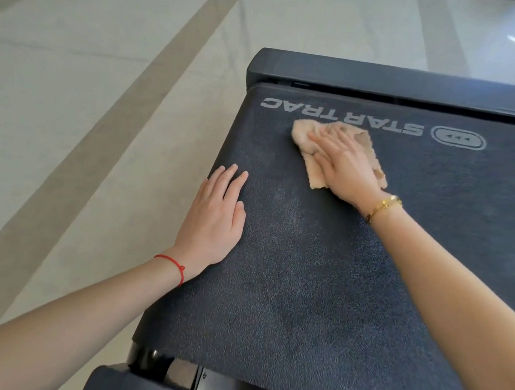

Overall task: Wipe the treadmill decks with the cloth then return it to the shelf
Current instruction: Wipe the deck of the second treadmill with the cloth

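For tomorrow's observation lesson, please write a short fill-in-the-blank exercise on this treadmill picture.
1. The right hand presses a beige ____ onto the treadmill belt.
2. The left hand lies ____ on the belt, holding nothing.
3. The left wrist wears a ____ string bracelet.

Missing words: cloth; flat; red

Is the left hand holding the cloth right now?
No, the left hand lies flat and bare on the treadmill belt, while the right hand presses the cloth.
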### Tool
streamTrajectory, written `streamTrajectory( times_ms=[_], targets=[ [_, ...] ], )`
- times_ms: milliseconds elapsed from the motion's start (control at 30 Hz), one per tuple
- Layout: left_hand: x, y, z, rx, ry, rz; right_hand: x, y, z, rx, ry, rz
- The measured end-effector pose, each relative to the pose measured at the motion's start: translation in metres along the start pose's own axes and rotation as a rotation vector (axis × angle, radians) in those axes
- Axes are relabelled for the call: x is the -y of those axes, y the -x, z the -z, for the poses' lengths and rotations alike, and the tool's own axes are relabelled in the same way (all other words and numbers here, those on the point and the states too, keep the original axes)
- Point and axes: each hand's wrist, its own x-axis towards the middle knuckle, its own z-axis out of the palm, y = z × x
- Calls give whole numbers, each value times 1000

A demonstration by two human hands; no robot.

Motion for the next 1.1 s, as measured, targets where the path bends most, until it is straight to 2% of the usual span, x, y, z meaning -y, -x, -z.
streamTrajectory(
  times_ms=[167, 233, 400, 500, 600, 667, 800, 967, 1100],
  targets=[
    [0, 2, 0, -15, 34, -2, 44, 92, -4, 75, -22, 202],
    [0, 2, 1, -15, 45, 3, 42, 121, -4, 84, -2, 214],
    [-1, 3, 2, -12, 48, 9, 6, 107, 4, 13, 56, -65],
    [0, 3, 2, -13, 63, 20, 20, 100, -3, -32, 55, -107],
    [1, 2, 1, -15, 94, 27, 55, 129, -8, 11, -25, 39],
    [1, 2, 3, -13, 135, 26, 81, 159, -10, 98, -64, 179],
    [3, 7, 7, -13, 207, 39, 117, 217, -18, 210, -23, 397],
    [6, 40, 13, -23, 244, 101, 105, 199, -10, 197, 48, 425],
    [11, 73, 18, -36, 290, 188, 101, 150, -22, 136, 78, 280]
  ],
)
